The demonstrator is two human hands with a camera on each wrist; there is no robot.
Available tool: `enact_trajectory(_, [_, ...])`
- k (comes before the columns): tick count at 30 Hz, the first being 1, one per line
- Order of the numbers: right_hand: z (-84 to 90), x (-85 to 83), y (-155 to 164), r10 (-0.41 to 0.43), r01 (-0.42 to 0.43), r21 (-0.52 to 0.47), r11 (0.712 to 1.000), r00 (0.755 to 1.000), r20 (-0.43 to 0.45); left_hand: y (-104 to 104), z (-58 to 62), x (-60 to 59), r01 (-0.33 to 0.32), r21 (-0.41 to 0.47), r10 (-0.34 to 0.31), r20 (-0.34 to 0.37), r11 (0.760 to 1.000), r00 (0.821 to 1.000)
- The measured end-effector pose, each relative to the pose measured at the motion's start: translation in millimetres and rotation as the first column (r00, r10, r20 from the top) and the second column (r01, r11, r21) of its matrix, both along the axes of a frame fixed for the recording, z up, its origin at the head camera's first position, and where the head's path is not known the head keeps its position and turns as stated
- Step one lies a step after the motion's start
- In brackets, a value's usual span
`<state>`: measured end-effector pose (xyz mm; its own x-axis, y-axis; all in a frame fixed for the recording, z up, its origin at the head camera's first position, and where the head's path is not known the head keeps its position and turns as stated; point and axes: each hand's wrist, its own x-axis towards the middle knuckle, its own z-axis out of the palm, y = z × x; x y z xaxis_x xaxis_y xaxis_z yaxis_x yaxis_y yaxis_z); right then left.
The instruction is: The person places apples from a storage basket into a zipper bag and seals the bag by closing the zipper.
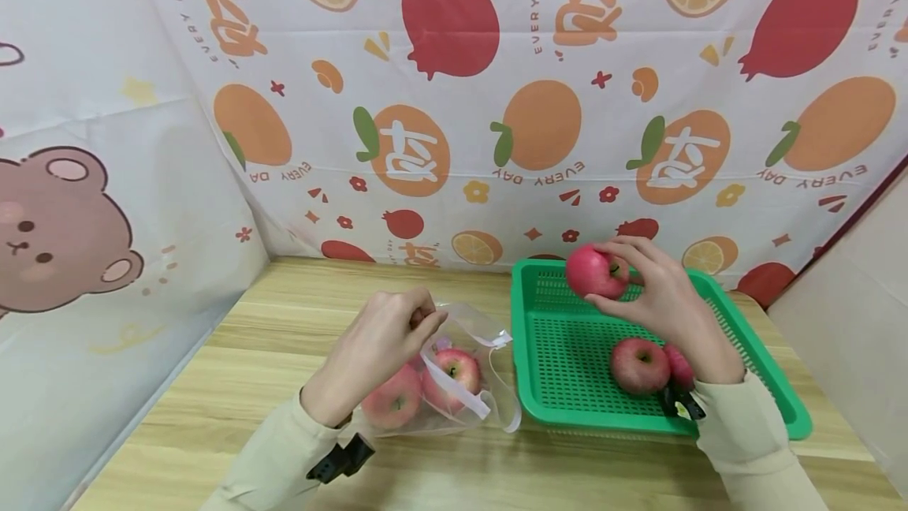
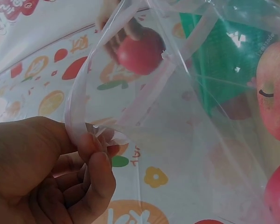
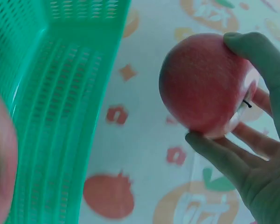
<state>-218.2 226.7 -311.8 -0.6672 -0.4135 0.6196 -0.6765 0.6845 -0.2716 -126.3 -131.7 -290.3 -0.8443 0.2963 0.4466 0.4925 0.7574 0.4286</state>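
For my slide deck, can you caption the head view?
Right hand lifts an apple above the green basket; left hand pinches the clear bag.

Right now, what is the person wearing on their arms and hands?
Both arms wear long pale cream sleeves that end at the wrists: the left sleeve and the right sleeve. A small black clip-like mount sits at the left cuff, and another black mount at the right cuff. The hands are bare, with no gloves or rings visible.
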Motion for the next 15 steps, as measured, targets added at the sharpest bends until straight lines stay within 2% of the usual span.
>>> enact_trajectory(9, [17.1, 20.6, -13, 0.092, -0.095, -0.013, 0.995, 0.984, -0.152, 1, -0.5, -0.4, 0.004, 0.005, -0.004, 0.009, 1.0, 1.0])
enact_trajectory(15, [25.2, 37.0, -20, 0.119, -0.122, -0.01, 0.992, 0.979, -0.165, 1, -0.6, 0.2, 0.006, 0.009, -0.006, 0.006, 1.0, 1.0])
